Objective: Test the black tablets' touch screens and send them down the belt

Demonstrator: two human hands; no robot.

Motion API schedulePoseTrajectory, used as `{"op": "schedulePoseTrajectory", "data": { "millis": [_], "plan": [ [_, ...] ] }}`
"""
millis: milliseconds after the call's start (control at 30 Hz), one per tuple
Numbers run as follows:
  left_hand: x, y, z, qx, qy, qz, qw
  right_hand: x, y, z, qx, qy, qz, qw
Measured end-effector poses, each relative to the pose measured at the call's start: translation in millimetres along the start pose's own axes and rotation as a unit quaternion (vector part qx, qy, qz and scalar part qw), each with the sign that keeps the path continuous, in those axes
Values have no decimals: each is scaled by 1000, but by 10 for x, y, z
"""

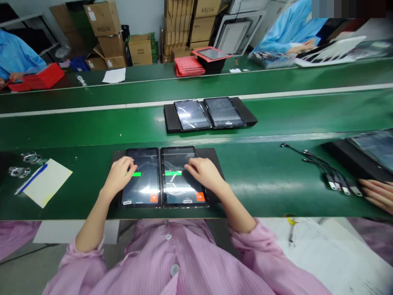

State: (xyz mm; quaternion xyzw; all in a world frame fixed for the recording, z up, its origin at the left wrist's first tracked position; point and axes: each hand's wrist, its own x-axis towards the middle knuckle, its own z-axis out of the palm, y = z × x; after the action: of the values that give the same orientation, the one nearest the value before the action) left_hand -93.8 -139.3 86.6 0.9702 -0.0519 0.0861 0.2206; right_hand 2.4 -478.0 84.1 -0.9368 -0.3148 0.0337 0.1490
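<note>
Two tablets lie side by side in front of me, a left tablet [143, 190] and a right tablet [181, 194]. Their lit screens each show a green bar and an orange box at the lower right. A black box [211, 157] lies beneath them. Over the left tablet's outer edge is my left hand [120, 174], fingers loosely bent and thumb apart, holding nothing. My right hand [204, 172] hovers or rests at the right tablet's outer side, its fingers also loosely curled around nothing. Whether the fingertips touch the screens I cannot tell.
Beyond lie two more tablets [193, 115] on a black box. Paper [49, 184] with a blue pen [32, 179] is at left. Black cables [331, 172] and another person's hand [379, 194] are at right. Red sleeves [189, 66] sit across the green bench.
</note>
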Motion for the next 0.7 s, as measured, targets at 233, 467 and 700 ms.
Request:
{"op": "schedulePoseTrajectory", "data": {
  "millis": [233,467,700],
  "plan": [
    [649,211,201,109,-142,133,975,388,69,24,-59,24,-15,998],
    [587,299,200,160,-83,146,973,357,58,3,-52,28,-52,997],
    [642,154,229,66,-145,174,972,440,134,-84,-14,14,-68,998]
  ]
}}
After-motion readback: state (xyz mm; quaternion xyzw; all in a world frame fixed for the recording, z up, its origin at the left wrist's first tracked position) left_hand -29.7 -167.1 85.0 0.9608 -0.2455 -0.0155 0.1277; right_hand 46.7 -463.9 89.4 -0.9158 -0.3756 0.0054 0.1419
